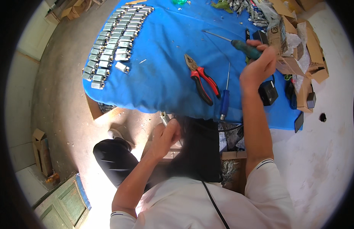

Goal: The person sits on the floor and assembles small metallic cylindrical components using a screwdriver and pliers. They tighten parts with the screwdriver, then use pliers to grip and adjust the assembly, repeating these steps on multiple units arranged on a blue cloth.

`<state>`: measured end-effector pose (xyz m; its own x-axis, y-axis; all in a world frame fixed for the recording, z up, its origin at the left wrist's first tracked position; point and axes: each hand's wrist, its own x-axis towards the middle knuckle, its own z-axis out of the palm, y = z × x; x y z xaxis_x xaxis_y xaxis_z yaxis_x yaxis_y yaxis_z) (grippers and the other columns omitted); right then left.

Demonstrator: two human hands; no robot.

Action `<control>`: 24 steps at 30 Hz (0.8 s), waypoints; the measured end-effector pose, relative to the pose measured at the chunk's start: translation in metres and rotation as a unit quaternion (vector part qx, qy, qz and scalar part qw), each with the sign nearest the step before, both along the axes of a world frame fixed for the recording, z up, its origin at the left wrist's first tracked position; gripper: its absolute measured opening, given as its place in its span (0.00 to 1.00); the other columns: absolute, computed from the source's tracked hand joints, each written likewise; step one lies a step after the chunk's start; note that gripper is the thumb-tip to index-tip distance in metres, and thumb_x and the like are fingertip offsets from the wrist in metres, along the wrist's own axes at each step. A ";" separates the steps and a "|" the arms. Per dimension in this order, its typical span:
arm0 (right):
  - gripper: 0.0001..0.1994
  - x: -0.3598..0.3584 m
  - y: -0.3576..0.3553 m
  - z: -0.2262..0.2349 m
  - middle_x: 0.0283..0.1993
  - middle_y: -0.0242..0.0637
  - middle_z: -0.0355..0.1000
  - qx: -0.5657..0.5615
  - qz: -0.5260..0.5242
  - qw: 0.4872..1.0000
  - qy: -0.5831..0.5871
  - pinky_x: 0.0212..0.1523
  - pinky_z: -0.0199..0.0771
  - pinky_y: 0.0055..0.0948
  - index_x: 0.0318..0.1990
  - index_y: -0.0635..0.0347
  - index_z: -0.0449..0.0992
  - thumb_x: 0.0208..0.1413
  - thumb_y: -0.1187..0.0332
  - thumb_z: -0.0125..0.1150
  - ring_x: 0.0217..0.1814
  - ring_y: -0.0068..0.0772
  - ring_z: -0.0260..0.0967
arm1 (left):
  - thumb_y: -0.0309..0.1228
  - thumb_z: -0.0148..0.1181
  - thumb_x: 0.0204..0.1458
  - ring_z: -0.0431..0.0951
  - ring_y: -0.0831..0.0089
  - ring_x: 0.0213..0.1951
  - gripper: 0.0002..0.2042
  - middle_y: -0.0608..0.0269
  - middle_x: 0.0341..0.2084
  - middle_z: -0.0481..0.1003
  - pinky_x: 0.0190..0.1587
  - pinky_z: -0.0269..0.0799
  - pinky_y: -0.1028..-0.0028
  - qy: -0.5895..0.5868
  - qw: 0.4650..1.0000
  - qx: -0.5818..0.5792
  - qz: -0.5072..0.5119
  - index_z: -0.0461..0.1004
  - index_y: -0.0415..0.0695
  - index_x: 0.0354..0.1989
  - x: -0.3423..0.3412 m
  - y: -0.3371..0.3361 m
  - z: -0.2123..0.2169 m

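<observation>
My left hand is closed around a small silver metal part, held over my lap just below the table's near edge. Raised above the right side of the table, my right hand grips a screwdriver by its dark green handle; its long thin shaft points to the left. Between the hands, pliers with red and black handles lie on the blue cloth. Beside them rests a second screwdriver with a blue handle. One silver metal piece lies apart from the rows.
Rows of small silver metal pieces cover the table's left side. Open cardboard boxes and a heap of metal parts crowd the far right. A black box-shaped device sits near the right edge. A black cable runs down my shirt.
</observation>
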<state>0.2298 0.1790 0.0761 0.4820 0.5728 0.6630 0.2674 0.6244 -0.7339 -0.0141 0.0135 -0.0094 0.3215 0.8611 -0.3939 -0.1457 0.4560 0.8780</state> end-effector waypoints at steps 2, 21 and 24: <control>0.12 0.005 -0.022 -0.018 0.36 0.40 0.74 -0.048 -0.038 0.996 -0.059 0.42 0.69 0.27 0.32 0.66 0.69 0.63 0.67 0.45 0.38 0.29 0.70 | 0.48 0.40 0.61 0.55 0.84 0.16 0.21 0.69 0.12 0.61 0.18 0.47 0.80 -0.003 0.999 0.040 -0.017 0.61 0.45 0.21 -0.002 -0.013 0.004; 0.09 -0.095 -0.262 -0.014 0.39 0.36 0.74 -0.381 0.434 0.804 -0.138 0.37 0.71 0.19 0.42 0.68 0.76 0.53 0.80 0.57 0.37 0.20 0.71 | 0.32 0.52 0.59 0.61 0.87 0.21 0.12 0.75 0.16 0.64 0.20 0.55 0.78 0.000 0.992 0.114 -0.060 0.69 0.38 0.25 -0.018 -0.129 0.013; 0.09 -0.099 -0.272 -0.013 0.37 0.37 0.74 -0.373 0.422 0.812 -0.152 0.35 0.71 0.19 0.42 0.68 0.76 0.53 0.79 0.57 0.36 0.20 0.71 | 0.31 0.52 0.58 0.62 0.86 0.21 0.12 0.73 0.15 0.64 0.20 0.57 0.76 0.058 0.985 0.144 -0.075 0.69 0.36 0.25 -0.022 -0.139 0.011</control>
